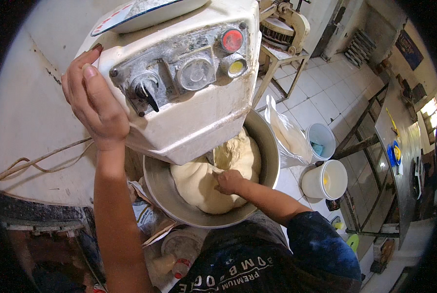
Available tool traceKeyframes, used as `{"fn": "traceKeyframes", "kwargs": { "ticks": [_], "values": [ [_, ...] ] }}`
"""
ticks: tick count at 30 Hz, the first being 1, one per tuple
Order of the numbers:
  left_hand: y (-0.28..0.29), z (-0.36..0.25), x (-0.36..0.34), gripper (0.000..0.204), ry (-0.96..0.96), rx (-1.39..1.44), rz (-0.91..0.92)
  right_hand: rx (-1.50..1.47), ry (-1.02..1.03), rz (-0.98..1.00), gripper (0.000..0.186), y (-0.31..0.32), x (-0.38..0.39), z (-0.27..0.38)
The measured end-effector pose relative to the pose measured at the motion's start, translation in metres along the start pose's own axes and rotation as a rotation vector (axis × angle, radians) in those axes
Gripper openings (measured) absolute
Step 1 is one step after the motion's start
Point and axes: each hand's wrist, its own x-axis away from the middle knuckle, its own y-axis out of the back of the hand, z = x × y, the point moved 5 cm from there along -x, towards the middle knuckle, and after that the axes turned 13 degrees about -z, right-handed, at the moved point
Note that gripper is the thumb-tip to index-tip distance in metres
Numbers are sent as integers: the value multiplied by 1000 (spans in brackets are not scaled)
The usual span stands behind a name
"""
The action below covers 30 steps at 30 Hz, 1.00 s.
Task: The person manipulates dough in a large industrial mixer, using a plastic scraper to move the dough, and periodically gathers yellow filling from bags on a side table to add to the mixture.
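Observation:
A white mixer head (189, 132) fills the upper middle, with a floury control panel holding a dark switch, a dial and red and yellow buttons. A white tray (145, 17) rests on top. My left hand (95, 102) grips the head's left edge, fingers bent around it. Below the head, pale dough (201, 193) lies in a large steel bowl (155, 185), around a partly hidden metal tool. My right hand (230, 181) reaches into the bowl, its curled fingers pressed into the dough and gripping it.
An open white sack (289, 139) and two buckets (324, 180) stand right of the bowl. A metal machine (279, 29) sits on a stand behind. A long table (394, 195) runs along the right. Cables (47, 166) cross the left, above bags and containers (172, 246).

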Motion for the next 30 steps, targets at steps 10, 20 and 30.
{"fn": "traceKeyframes", "kwargs": {
  "ticks": [10,20,30],
  "values": [
    [1,4,1,34,17,-2,9,-69,41,-108,41,32,9,22],
    [0,9,4,38,50,-19,29,-19,-12,-42,39,8,11,-15],
    [-7,19,9,43,243,17,68,178,278,-72,31,27,15,-9]
  ]
}}
